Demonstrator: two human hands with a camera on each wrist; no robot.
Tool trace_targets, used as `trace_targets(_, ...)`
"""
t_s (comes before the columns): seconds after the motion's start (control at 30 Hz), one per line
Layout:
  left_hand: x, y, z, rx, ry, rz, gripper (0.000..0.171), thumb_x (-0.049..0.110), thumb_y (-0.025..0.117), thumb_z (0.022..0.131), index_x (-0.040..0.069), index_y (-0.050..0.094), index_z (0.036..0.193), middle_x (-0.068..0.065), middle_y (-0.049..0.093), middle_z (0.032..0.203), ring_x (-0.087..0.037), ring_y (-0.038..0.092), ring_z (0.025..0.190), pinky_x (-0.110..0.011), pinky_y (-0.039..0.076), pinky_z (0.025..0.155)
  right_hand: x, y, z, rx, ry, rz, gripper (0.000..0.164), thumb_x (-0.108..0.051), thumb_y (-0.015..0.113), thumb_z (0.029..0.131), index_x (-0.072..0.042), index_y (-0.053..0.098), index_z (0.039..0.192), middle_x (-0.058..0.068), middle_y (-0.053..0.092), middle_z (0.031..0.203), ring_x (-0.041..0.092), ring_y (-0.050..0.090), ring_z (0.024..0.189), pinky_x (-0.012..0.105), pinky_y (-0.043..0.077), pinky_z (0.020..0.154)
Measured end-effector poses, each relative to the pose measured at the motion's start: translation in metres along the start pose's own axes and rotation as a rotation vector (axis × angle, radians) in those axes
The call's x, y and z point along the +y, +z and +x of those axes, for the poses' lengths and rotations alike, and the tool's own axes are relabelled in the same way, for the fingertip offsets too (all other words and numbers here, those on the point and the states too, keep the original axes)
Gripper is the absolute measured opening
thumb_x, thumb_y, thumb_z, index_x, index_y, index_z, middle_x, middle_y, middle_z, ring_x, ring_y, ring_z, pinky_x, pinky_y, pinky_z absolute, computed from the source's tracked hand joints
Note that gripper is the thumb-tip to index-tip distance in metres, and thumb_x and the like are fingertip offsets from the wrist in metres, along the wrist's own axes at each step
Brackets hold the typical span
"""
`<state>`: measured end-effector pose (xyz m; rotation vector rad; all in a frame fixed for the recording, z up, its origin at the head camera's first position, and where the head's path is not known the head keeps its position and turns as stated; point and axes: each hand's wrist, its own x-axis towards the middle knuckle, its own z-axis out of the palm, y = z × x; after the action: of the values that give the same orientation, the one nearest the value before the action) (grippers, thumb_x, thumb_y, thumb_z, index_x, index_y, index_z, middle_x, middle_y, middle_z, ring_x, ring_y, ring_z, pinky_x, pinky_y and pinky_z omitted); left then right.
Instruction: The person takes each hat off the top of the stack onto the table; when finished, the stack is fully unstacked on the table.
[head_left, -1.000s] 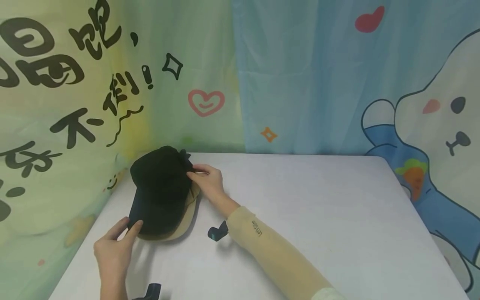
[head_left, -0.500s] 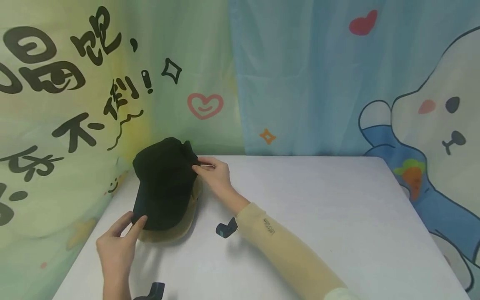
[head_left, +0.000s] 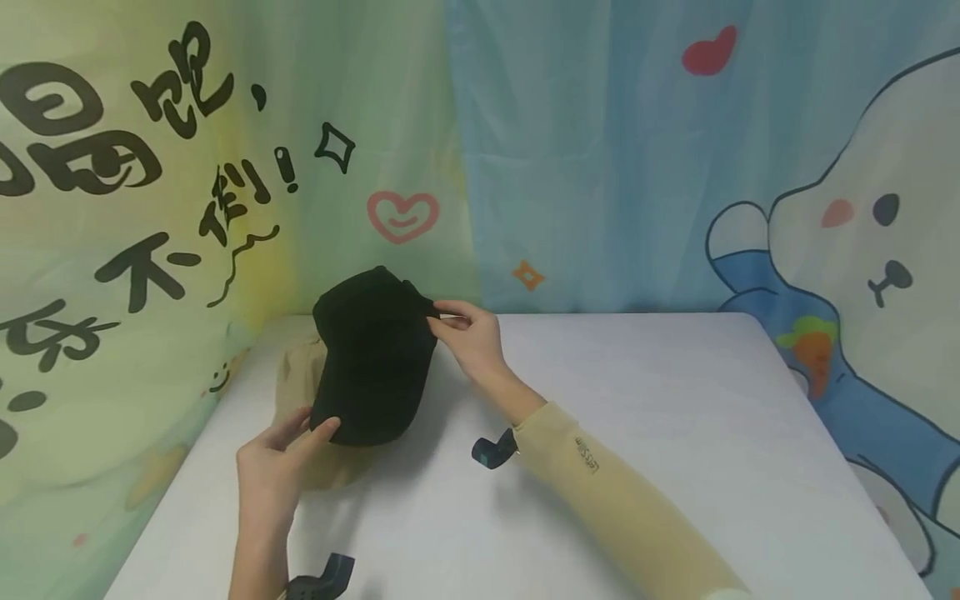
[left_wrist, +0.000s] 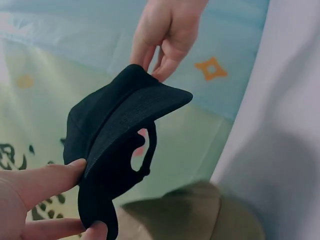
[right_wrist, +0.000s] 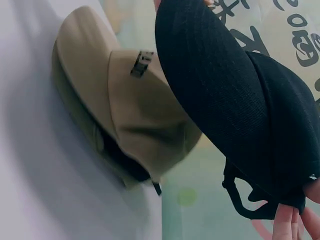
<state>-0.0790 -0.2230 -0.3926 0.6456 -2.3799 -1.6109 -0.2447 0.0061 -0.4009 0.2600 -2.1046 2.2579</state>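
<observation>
Both hands hold a black baseball cap in the air above the left part of the table. My left hand pinches the brim side at its lower left. At the cap's upper right edge, my right hand pinches the fabric between thumb and fingers. A tan cap lies on the table behind and below the black one, which partly covers it in the head view. Dark lettering marks the tan cap's front in the right wrist view, and a greenish layer shows under its brim. The black cap's back strap hangs open-looped.
The white table reaches back to a printed curtain with hearts, lettering and a cartoon animal. A small dark camera piece sits at the right wrist, and another at the left wrist.
The black cap has been moved up and to the right by both hands, away from the tan cap. More of the tan cap now shows on the left.
</observation>
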Motion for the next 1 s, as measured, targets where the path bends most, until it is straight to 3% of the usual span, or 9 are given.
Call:
trace_targets(0.3, 0.009, 0.043, 0.003, -0.108, 0.105, 0.061, 0.070, 0.051, 0.084, 0.074, 0.008, 0.066, 0.127, -0.015, 0.064, 0.128, -0.032, 0.052, 0.128, -0.049, 0.047, 0.100, -0.013, -0.058, -0.011, 0.082, -0.060, -0.073, 0.027, -0.013, 0.077, 0.087, -0.008, 0.073, 0.114, 0.003, 0.068, 0.116, 0.019, 0.067, 0.097, 0.028, 0.057, 0.080)
trace_targets(0.5, 0.011, 0.079, 0.003, -0.229, 0.108, 0.019, 0.068, 0.044, 0.087, 0.073, 0.013, 0.065, 0.129, -0.011, 0.058, 0.135, -0.028, 0.061, 0.117, -0.045, 0.054, 0.091, -0.016, -0.104, -0.025, 0.136, -0.053, -0.148, 0.029, -0.014, 0.075, 0.089, -0.007, 0.071, 0.117, 0.011, 0.069, 0.110, 0.018, 0.067, 0.094, 0.023, 0.055, 0.077)
trace_targets(0.67, 0.013, 0.115, 0.002, -0.340, 0.146, -0.046, 0.063, 0.033, 0.089, 0.073, 0.012, 0.065, 0.127, -0.006, 0.066, 0.123, -0.021, 0.067, 0.103, -0.036, 0.057, 0.081, -0.024, -0.141, -0.039, 0.181, -0.033, -0.206, 0.032, -0.015, 0.074, 0.090, -0.005, 0.070, 0.121, 0.015, 0.070, 0.108, 0.014, 0.067, 0.092, 0.018, 0.053, 0.074)
trace_targets(1.0, 0.015, 0.177, -0.006, -0.574, 0.157, 0.007, 0.086, 0.035, 0.088, 0.073, 0.008, 0.048, 0.144, -0.012, 0.061, 0.128, -0.017, 0.069, 0.092, -0.045, 0.054, 0.087, -0.023, -0.202, -0.059, 0.265, 0.020, -0.382, 0.039, -0.024, 0.073, 0.092, -0.005, 0.066, 0.126, 0.014, 0.068, 0.115, 0.015, 0.064, 0.099, 0.014, 0.051, 0.080)
